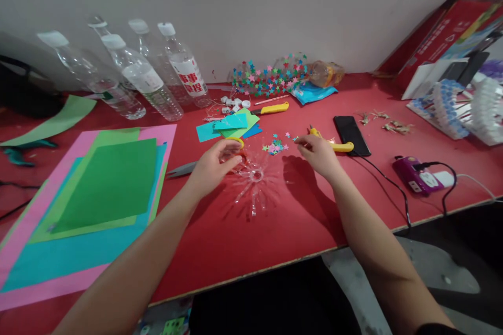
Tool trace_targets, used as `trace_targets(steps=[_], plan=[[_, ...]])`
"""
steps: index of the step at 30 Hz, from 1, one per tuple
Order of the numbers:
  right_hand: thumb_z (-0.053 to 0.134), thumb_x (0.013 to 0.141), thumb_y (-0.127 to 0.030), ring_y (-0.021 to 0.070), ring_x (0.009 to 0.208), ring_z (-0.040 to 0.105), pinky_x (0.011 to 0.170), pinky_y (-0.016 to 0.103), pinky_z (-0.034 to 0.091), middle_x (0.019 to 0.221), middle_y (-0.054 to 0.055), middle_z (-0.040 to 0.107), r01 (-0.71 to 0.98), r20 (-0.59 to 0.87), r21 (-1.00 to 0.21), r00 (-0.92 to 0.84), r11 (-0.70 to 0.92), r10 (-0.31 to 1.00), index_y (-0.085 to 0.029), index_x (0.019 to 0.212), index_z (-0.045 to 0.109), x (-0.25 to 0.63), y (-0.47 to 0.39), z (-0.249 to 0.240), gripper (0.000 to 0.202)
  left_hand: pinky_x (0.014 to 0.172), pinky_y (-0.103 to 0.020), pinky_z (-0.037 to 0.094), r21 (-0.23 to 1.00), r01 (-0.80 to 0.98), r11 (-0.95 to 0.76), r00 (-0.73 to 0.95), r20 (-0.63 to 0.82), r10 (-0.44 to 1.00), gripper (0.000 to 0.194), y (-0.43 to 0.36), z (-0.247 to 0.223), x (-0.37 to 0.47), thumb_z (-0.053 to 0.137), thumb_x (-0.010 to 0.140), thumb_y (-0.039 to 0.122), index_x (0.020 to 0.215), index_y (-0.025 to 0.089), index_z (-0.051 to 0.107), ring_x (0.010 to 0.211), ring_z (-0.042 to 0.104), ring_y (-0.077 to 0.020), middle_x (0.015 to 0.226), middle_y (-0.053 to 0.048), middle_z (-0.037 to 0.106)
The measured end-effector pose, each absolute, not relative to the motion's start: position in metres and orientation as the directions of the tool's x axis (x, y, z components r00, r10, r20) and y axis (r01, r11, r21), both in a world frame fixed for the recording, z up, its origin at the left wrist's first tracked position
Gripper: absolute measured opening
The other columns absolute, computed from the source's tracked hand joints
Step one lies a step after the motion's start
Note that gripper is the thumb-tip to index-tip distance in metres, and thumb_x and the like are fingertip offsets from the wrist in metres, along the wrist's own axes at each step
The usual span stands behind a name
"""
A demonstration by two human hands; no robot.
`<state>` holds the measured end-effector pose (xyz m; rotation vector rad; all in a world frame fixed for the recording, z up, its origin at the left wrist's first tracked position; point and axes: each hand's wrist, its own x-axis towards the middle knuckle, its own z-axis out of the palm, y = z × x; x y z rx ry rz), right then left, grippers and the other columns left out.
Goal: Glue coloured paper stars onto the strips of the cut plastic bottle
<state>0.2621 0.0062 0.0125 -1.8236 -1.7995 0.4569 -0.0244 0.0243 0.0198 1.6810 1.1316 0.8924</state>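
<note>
Curves left hand, thumb apart from fingers, over scissors; bunches right hand right of star confetti, pinch unclear.

Both forearms reached forward from lower corners, bare, slanting inward. Left hand was half open, fingers curved, thumb apart from forefinger. Right hand was palm down, fingertips gathered close, wrist bent inward. Hands were apart.

Red tabletop w/ bottles, papers, scissors, phone, etc.
</note>
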Motion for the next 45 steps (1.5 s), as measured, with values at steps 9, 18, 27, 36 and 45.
trace_targets(steps=[9, 18, 27, 36, 45], plan=[[0.051, 0.084, -0.017, 0.0356, 0.104, 0.05, 0.082, 0.046, 0.041, 0.106, 0.023, 0.061, 0.965, 0.14, -0.095, 0.255, -0.243, 0.957, -0.009, 0.109, 0.066, 0.313, -0.004, 0.015, 0.031, 0.104, -0.042, 0.045, 0.893, 0.343, -0.293, 0.195, 0.237, 0.952, 0.024, 0.035, 0.053, -0.025, 0.066, 0.079, 0.031, 0.1, 0.019, 0.061, 0.107, 0.063, -0.0213, 0.109, -0.007, 0.067], [0.05, 0.081, -0.013, 0.0314, 0.102, 0.053, 0.088, 0.045, 0.038, 0.109, 0.018, 0.059, 0.969, 0.173, -0.211, 0.169, -0.131, 0.97, -0.016, 0.115, 0.066, 0.31, 0.008, 0.006, 0.038, 0.102, -0.039, 0.047, 0.902, 0.259, -0.344, 0.272, 0.274, 0.923, 0.021, 0.036, 0.067, 0.002, 0.063, 0.081, 0.028, 0.099, 0.018, 0.063, 0.105, 0.063, -0.0194, 0.107, -0.005, 0.068], [0.059, 0.072, -0.03, 0.0134, 0.069, 0.05, 0.064, 0.028, 0.043, 0.091, 0.002, 0.06, 0.235, 0.102, -0.971, 0.271, 0.036, 0.957, -0.023, 0.101, 0.06, 0.281, 0.036, 0.028, 0.029, 0.089, -0.035, 0.053, 0.876, 0.378, -0.299, 0.344, 0.167, 0.924, 0.019, 0.054, 0.071, -0.017, 0.063, 0.078, 0.033, 0.091, 0.019, 0.066, 0.092, 0.066, -0.0198, 0.094, -0.004, 0.071], [0.075, 0.063, -0.041, 0.0088, 0.052, 0.052, 0.045, 0.023, 0.037, 0.077, 0.001, 0.066, -0.157, -0.107, -0.984, 0.162, -0.081, 0.981, -0.02, 0.083, 0.06, 0.258, 0.025, 0.005, 0.032, 0.077, -0.034, 0.05, 0.8, 0.512, -0.313, 0.554, -0.029, 0.832, 0.017, 0.115, 0.047, -0.011, 0.066, 0.072, 0.032, 0.084, 0.021, 0.068, 0.081, 0.066, -0.02, 0.087, -0.004, 0.072], [0.076, 0.066, -0.038, 0.0071, 0.05, 0.048, 0.043, 0.021, 0.034, 0.069, -0.001, 0.063, -0.192, -0.161, -0.972, 0.122, -0.136, 0.979, -0.019, 0.082, 0.062, 0.257, 0.023, 0.006, 0.028, 0.073, -0.03, 0.046, 0.654, 0.498, -0.569, 0.841, -0.208, 0.499, 0.018, 0.148, 0.012, 0.048, 0.065, 0.066, 0.022, 0.084, 0.021, 0.066, 0.082, 0.06, -0.0204, 0.091, -0.004, 0.066]])
